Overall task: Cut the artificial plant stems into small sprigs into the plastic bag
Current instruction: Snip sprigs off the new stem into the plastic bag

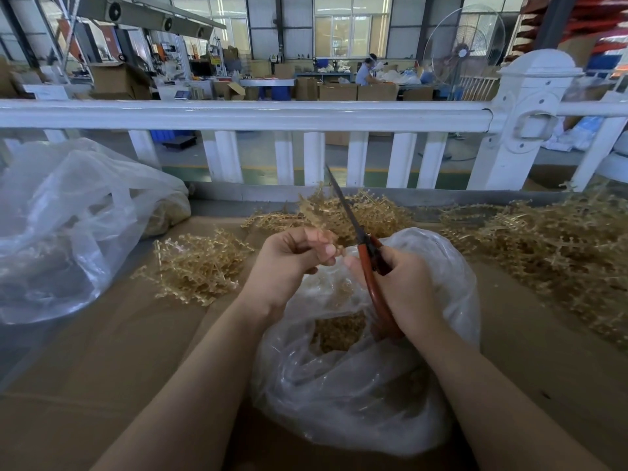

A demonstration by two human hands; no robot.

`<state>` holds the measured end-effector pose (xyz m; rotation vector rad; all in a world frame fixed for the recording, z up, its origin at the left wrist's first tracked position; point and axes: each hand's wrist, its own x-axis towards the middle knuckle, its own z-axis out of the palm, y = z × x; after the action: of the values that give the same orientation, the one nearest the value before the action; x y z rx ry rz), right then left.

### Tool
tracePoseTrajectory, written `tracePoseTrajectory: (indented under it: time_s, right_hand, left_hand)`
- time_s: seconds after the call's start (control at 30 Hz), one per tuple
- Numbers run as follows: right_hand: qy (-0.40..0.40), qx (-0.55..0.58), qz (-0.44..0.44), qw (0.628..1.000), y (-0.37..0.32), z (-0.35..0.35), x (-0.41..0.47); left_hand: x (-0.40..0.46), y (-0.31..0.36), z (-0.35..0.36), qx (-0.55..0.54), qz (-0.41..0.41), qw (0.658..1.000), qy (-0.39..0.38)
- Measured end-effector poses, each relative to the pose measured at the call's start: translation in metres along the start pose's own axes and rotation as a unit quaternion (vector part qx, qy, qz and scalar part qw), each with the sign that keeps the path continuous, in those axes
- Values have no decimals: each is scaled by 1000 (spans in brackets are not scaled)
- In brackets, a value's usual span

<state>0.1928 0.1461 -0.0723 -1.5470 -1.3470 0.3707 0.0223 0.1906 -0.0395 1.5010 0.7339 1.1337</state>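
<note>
- Head view: left hand (pixel 292 256) pinches a small stem (pixel 314 212) above the open bag (pixel 356 368), so cut bits should drop inside.
- Right hand (pixel 404 283) grips the scissors (pixel 360 239) by their red handles, blades pointing up and away; they look closed, though blur hides it.
- Sprigs (pixel 339 331) already lie in the bag.
- Uncut piles (pixel 543 243) wait on the counter (pixel 136 351) within reach.

Plastic bag (pixel 356 385) centre, sprigs (pixel 339 331) inside; stem piles (pixel 197 266) left, behind, right; railing (pixel 238 115) beyond.
</note>
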Motion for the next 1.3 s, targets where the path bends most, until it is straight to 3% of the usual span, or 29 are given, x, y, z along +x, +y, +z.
tracePoseTrajectory:
  time_s: [0.1,0.3,0.6,0.93,1.17,1.3]
  right_hand:
    - [-26,87,36,995,-2,0,2]
    - [-19,158,55,986,-5,0,3]
    - [-42,146,40,988,-1,0,5]
    - [-61,95,0,994,3,7,4]
    - [7,78,14,997,-2,-1,-1]
    - [23,-28,-25,999,-1,-5,-4]
  left_hand:
    - [-1,-1,5,7,-6,1000,-12]
    - [-4,-2,9,-14,5,999,-34]
    - [-3,-4,11,-2,-21,998,-60]
    - [0,0,4,-67,-110,992,-4]
    - [1,-2,1,-141,-128,981,24]
    - [2,-1,1,-180,-114,975,58]
